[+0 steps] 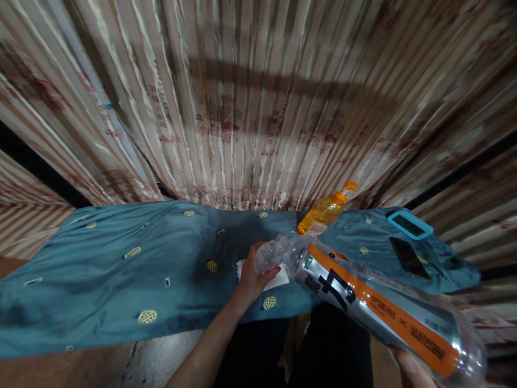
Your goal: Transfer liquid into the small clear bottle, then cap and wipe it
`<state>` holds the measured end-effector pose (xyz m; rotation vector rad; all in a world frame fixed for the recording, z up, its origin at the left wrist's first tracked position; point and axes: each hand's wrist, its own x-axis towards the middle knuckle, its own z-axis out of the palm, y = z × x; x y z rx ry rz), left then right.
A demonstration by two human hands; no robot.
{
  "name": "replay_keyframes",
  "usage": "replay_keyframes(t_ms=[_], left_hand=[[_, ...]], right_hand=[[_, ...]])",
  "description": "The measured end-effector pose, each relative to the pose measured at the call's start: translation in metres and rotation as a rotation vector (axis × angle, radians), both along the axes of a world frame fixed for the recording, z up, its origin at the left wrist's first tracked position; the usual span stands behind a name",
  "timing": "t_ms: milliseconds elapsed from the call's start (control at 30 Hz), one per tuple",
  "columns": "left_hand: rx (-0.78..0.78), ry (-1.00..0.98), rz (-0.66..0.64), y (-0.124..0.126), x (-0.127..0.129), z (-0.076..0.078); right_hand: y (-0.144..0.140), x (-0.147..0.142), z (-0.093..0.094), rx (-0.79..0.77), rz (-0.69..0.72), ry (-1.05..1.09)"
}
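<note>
A large clear plastic bottle (375, 307) with an orange and silver label lies tilted across the lower right, its neck pointing left. My left hand (254, 275) is closed around the bottle's neck and cap end. My right hand (412, 369) shows only as fingertips at the bottom edge, supporting the bottle's base. Under my left hand a white paper or cloth (278, 280) lies on the teal cloth (121, 269) covering the table.
An orange pump bottle (325, 213) stands at the back of the table. At the right lie a phone in a blue case (410, 224) and a dark phone (409, 257). Striped curtains (250, 108) hang close behind the table.
</note>
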<state>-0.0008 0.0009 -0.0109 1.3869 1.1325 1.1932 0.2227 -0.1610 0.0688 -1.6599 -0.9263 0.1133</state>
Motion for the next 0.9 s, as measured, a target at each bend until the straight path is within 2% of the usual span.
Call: replay_keyframes(t_ms=[167,433,567,733,900], left_hand=[[0.004,-0.003,0.002,0.001,0.0,0.001],[0.004,0.064,0.022,0.001,0.0,0.005],[0.001,0.07,0.036,0.002,0.001,0.004],[-0.012,0.101,0.04,0.001,0.001,0.006],[0.005,0.094,0.038,0.003,0.002,0.002]], right_hand=[[0.002,-0.009,0.013,-0.019,-0.009,0.027],[-0.006,0.005,-0.005,-0.027,-0.013,0.117],[-0.006,0.002,-0.006,-0.006,-0.01,0.039],[-0.004,-0.002,-0.006,0.06,0.028,0.066],[-0.004,0.003,-0.009,0.063,0.051,0.022]])
